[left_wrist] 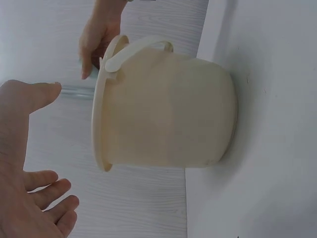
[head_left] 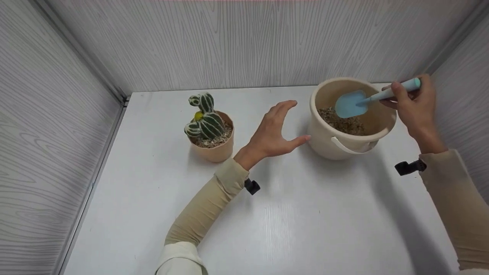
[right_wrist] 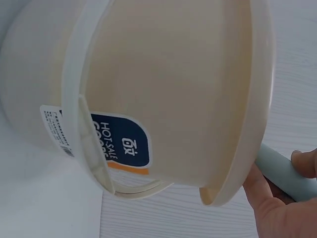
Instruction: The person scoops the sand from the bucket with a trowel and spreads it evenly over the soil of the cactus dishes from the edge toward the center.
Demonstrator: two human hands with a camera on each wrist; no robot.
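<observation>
A cream plastic bucket (head_left: 328,143) with gravel (head_left: 342,122) in its bottom stands at the right of the white table. My right hand (head_left: 414,105) grips the handle of a light blue scoop (head_left: 350,104), whose blade hangs inside the bucket above the gravel. My left hand (head_left: 273,131) is spread open just left of the bucket, its thumb tip at the bucket's wall. The left wrist view shows the bucket (left_wrist: 168,109) side-on, with my open left hand (left_wrist: 25,168) beside it. The right wrist view shows the bucket (right_wrist: 188,94) with its label and the scoop's handle (right_wrist: 285,171).
A small pink pot (head_left: 214,147) with a striped green cactus (head_left: 204,118) and gravel stands left of my left hand. Grey wood-grain walls (head_left: 244,42) close in the table (head_left: 305,214) at the back and on both sides.
</observation>
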